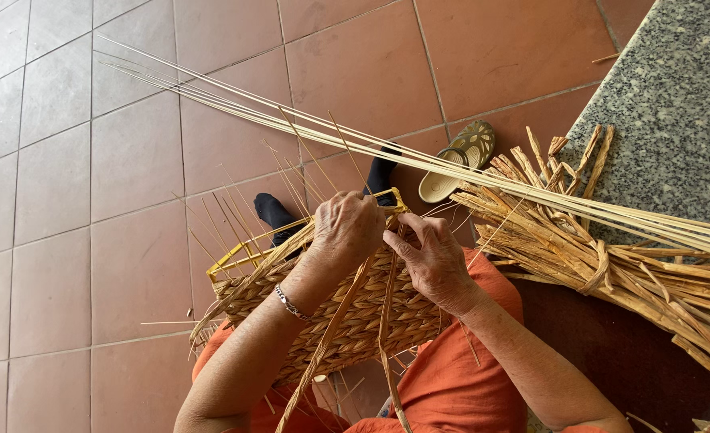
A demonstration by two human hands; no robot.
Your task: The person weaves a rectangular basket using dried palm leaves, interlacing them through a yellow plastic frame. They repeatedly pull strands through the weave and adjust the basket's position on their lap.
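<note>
Mid-frame: my left hand [345,228] clamps the woven basket [347,317] rim; right hand [429,258] pinches a straw strand [386,313] beside it.

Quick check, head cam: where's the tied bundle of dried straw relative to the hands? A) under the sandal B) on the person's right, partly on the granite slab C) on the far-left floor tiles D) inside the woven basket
B: the tied bundle of dried straw lies right of the right hand, its tips reaching onto the granite slab.

Bright even daylight, soft shadows, sharp focus
</note>
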